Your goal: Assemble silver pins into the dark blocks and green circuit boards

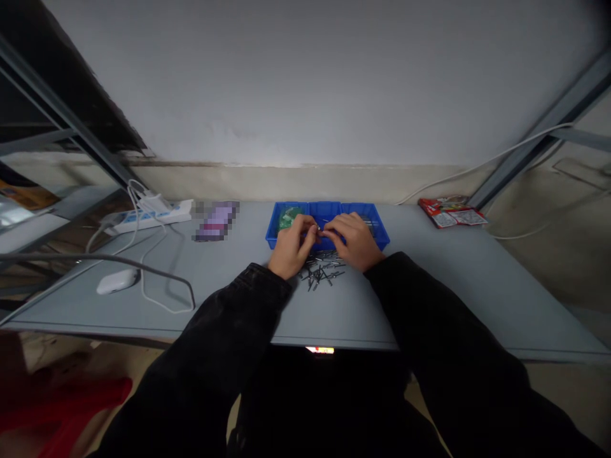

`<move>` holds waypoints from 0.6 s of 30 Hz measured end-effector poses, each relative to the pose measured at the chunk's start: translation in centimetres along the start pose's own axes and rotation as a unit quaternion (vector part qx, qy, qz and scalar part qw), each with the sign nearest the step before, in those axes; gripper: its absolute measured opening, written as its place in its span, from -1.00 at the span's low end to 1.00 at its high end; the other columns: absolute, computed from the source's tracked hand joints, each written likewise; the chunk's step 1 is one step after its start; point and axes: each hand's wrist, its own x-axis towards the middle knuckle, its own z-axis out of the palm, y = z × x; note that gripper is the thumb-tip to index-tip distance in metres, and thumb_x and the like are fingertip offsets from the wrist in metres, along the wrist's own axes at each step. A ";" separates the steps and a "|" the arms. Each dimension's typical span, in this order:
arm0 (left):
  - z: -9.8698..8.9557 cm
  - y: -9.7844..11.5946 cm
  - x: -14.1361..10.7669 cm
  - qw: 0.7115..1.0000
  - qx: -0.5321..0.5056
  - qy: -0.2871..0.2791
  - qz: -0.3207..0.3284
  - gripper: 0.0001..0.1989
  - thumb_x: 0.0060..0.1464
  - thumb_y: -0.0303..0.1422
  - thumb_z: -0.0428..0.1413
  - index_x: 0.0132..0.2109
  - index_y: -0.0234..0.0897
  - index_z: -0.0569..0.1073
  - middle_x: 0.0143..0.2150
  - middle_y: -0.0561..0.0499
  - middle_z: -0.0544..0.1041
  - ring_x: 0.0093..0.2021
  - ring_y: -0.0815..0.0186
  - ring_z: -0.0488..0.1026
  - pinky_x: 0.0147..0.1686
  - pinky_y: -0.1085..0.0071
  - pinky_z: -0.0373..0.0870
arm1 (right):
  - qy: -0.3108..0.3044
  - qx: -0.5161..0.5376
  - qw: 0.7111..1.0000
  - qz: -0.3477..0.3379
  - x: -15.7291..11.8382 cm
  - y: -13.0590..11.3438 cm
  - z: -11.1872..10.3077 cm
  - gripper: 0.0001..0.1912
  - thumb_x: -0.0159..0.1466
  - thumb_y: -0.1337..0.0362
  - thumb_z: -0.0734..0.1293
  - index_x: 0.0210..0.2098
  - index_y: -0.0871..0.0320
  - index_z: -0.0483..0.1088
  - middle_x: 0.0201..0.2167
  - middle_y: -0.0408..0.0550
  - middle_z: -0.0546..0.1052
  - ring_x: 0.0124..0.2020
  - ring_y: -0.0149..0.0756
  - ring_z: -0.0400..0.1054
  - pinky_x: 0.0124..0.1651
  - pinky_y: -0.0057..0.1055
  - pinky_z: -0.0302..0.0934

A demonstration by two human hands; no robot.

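Note:
My left hand (292, 248) and my right hand (356, 240) meet over the front of a blue three-compartment tray (326, 207). The left thumb and index finger pinch a small shiny metal piece (319, 228). Against it, the right thumb and index finger are also closed; what they hold is mostly hidden. On the table just below the hands lies a loose pile of thin metal pins (319, 276), some with thicker ends. Green plastic material (287, 216) fills the tray's left compartment. In the right compartment are thin metal pieces (368, 222), partly covered by my right hand.
On the grey table (443, 286), a power strip (153, 219) with cables, a white earbud case (117, 281) and a purple phone-like object (217, 221) lie left. A red packet (453, 213) lies right. The wall (315, 83) rises behind; metal frame posts flank the table.

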 end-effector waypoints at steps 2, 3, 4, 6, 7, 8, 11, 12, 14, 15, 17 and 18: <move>0.0 0.0 0.0 1.000 0.003 0.005 0.004 -0.83 0.44 -0.24 -0.02 -0.03 -0.25 0.33 -0.25 0.01 0.57 -0.34 0.41 0.53 -0.32 0.45 0.53 | -0.001 0.001 1.000 -0.001 0.0 0.0 0.0 -0.79 0.49 0.25 0.23 -0.25 0.13 0.44 -0.29 -0.07 0.58 -0.24 -0.22 0.37 -0.10 -0.23 0.08; 0.0 0.0 0.0 1.000 0.007 0.006 0.007 -0.83 0.44 -0.24 -0.02 -0.03 -0.25 0.35 -0.24 0.00 0.57 -0.33 0.41 0.53 -0.31 0.45 0.53 | 0.000 0.001 1.000 -0.003 0.0 -0.1 0.0 -0.81 0.48 0.26 0.24 -0.24 0.13 0.44 -0.28 -0.08 0.58 -0.23 -0.22 0.37 -0.09 -0.23 0.08; -0.1 0.0 0.0 1.000 0.012 0.005 0.010 -0.83 0.44 -0.25 -0.02 -0.03 -0.25 0.36 -0.23 0.00 0.57 -0.33 0.40 0.53 -0.31 0.44 0.52 | 0.000 0.001 1.000 -0.005 0.0 -0.1 0.0 -0.83 0.47 0.25 0.25 -0.23 0.13 0.44 -0.27 -0.08 0.58 -0.23 -0.21 0.37 -0.09 -0.23 0.09; -0.1 0.0 0.0 1.000 0.026 0.002 0.018 -0.82 0.44 -0.25 -0.01 -0.02 -0.26 0.38 -0.22 -0.01 0.58 -0.32 0.40 0.53 -0.29 0.43 0.52 | 0.000 0.001 1.000 -0.008 -0.1 -0.1 0.1 -0.84 0.47 0.26 0.26 -0.21 0.13 0.44 -0.26 -0.07 0.58 -0.21 -0.21 0.37 -0.08 -0.23 0.09; -0.1 0.0 0.0 0.999 0.032 0.002 0.022 -0.82 0.44 -0.25 -0.01 -0.02 -0.26 0.39 -0.22 -0.01 0.58 -0.32 0.40 0.53 -0.28 0.42 0.52 | 0.000 0.001 1.000 -0.008 -0.1 -0.1 0.1 -0.84 0.47 0.26 0.26 -0.21 0.13 0.43 -0.26 -0.07 0.58 -0.21 -0.20 0.38 -0.07 -0.22 0.09; -0.2 0.0 0.0 0.999 0.037 0.002 0.025 -0.82 0.43 -0.25 0.00 -0.02 -0.26 0.40 -0.22 -0.01 0.58 -0.32 0.39 0.53 -0.28 0.42 0.51 | -0.001 0.001 1.000 -0.006 0.0 -0.2 0.1 -0.84 0.47 0.26 0.25 -0.22 0.13 0.43 -0.26 -0.06 0.58 -0.21 -0.20 0.38 -0.07 -0.22 0.09; -0.2 0.0 0.1 0.998 0.044 0.009 0.032 -0.82 0.43 -0.25 0.00 -0.03 -0.26 0.41 -0.22 0.00 0.58 -0.32 0.40 0.52 -0.28 0.43 0.50 | 0.003 0.003 1.000 0.005 0.0 -0.2 0.0 -0.82 0.48 0.28 0.22 -0.24 0.12 0.40 -0.28 -0.05 0.57 -0.23 -0.20 0.38 -0.09 -0.22 0.09; -0.2 0.0 0.1 0.998 0.046 0.012 0.033 -0.82 0.43 -0.25 0.01 -0.03 -0.26 0.41 -0.22 0.00 0.59 -0.33 0.40 0.52 -0.29 0.44 0.49 | 0.007 0.006 1.000 0.010 0.1 -0.3 -0.1 -0.82 0.48 0.28 0.21 -0.25 0.12 0.39 -0.29 -0.05 0.56 -0.24 -0.20 0.38 -0.10 -0.23 0.09; -0.2 0.0 0.1 0.998 0.048 0.017 0.033 -0.82 0.42 -0.26 0.00 -0.04 -0.26 0.41 -0.24 0.01 0.58 -0.34 0.41 0.51 -0.30 0.45 0.48 | 0.022 0.014 0.999 0.024 0.1 -0.3 -0.2 -0.80 0.49 0.26 0.19 -0.25 0.11 0.38 -0.30 -0.05 0.54 -0.25 -0.20 0.38 -0.11 -0.23 0.11; -0.2 0.1 0.1 0.998 0.050 0.016 0.032 -0.82 0.42 -0.26 0.00 -0.05 -0.26 0.41 -0.26 0.02 0.58 -0.35 0.41 0.50 -0.31 0.45 0.47 | 0.033 0.018 0.999 0.033 0.1 -0.3 -0.2 -0.79 0.49 0.25 0.18 -0.25 0.11 0.37 -0.31 -0.05 0.54 -0.25 -0.20 0.38 -0.11 -0.23 0.11; -0.3 0.1 0.1 0.998 0.055 0.006 0.031 -0.83 0.42 -0.27 0.00 -0.06 -0.25 0.40 -0.28 0.03 0.57 -0.35 0.40 0.50 -0.31 0.44 0.46 | 0.049 0.024 0.997 0.045 0.1 -0.3 -0.2 -0.77 0.51 0.22 0.17 -0.25 0.10 0.36 -0.30 -0.04 0.54 -0.24 -0.19 0.39 -0.11 -0.23 0.13; -0.3 0.2 0.1 0.998 0.057 -0.002 0.031 -0.84 0.42 -0.27 0.00 -0.07 -0.25 0.40 -0.28 0.03 0.57 -0.35 0.40 0.50 -0.30 0.44 0.46 | 0.053 0.025 0.997 0.047 0.1 -0.2 -0.2 -0.75 0.51 0.20 0.16 -0.26 0.10 0.36 -0.30 -0.03 0.54 -0.24 -0.19 0.39 -0.11 -0.23 0.14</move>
